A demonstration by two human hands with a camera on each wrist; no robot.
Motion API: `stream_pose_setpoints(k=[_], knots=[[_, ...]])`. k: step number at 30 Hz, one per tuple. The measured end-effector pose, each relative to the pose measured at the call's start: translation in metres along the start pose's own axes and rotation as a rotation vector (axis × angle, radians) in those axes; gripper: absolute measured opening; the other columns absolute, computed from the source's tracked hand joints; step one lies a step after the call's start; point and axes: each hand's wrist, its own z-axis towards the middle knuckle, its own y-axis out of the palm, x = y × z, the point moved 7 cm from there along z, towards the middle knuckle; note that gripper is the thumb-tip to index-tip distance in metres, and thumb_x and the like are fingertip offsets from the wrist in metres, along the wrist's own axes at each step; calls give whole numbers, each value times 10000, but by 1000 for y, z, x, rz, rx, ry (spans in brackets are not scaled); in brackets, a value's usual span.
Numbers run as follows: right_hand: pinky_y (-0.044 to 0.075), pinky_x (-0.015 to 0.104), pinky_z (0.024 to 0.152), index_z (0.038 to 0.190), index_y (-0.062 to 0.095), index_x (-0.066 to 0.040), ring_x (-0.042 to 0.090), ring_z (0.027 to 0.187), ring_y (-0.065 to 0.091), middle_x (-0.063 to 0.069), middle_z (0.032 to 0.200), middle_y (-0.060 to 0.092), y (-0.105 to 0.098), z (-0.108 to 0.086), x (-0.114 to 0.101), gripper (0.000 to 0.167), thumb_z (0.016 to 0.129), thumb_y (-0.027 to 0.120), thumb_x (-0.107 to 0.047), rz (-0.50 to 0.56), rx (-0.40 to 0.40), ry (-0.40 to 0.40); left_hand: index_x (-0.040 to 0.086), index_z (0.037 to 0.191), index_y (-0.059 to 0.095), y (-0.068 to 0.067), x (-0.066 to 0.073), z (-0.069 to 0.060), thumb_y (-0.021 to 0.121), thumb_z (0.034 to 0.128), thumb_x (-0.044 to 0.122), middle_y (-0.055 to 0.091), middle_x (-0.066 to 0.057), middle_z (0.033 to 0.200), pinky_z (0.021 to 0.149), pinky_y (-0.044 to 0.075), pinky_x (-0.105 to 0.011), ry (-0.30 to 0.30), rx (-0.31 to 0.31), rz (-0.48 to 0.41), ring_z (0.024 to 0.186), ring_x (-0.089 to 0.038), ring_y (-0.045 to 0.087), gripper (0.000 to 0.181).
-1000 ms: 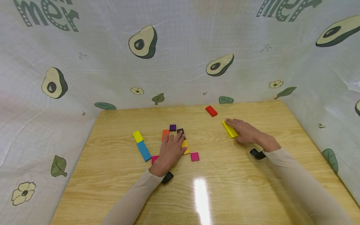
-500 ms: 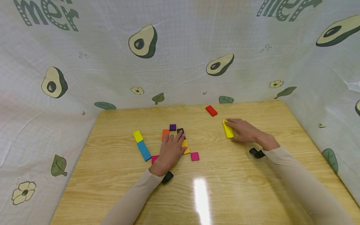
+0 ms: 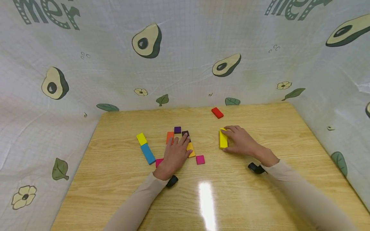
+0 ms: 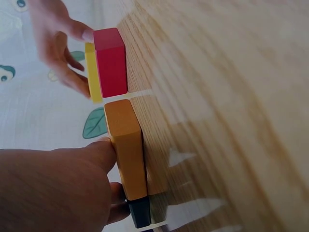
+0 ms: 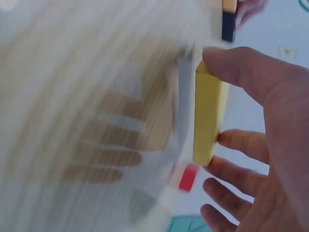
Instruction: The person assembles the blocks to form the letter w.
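My right hand (image 3: 242, 141) pinches a long yellow block (image 3: 223, 139) between thumb and fingertips, right of the other blocks. In the right wrist view the thumb is on one end of this yellow block (image 5: 208, 113) and fingers touch near the other. My left hand (image 3: 175, 155) rests over a group of blocks with its fingers spread. Its thumb touches an orange-yellow block (image 3: 191, 150), and a fingertip lies on a dark block (image 3: 185, 133) end to end with it. An orange-red block (image 3: 170, 137) is under other fingertips. The palm partly hides a pink block (image 3: 159, 162).
A small purple block (image 3: 177, 130) lies beyond the left fingers, and a magenta one (image 3: 200, 159) nearer me. A yellow block (image 3: 141, 139) touches a blue block (image 3: 148, 154) at left. A red block (image 3: 217, 113) lies near the back, before a printed cloth (image 3: 185, 64).
My right hand has moved left and slightly toward me with the yellow block, which has turned from slanted to nearly straight. The left hand has stayed in place.
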Motion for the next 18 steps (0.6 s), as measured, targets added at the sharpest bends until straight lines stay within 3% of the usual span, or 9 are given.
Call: stream_pose_setpoints(k=[7,18], knots=[[413,632,1127,1519,549,19,453,1356,487,255,1503,534,9,1,-29,807,870,879,-328,-1,15,-40,155,1589,511,0,0,0,506,1100,501,488,-22,1636,1137,398,-478,1,5,7,1337,-279,560,599],[445,589,1129,1490,585,19,428,1341,513,241,1482,560,20,9,-54,813,858,890,-391,-3,25,-55,154,1584,520,0,0,0,512,1098,502,484,-21,1639,1130,400,-474,-3,11,15,1336,-282,566,597]])
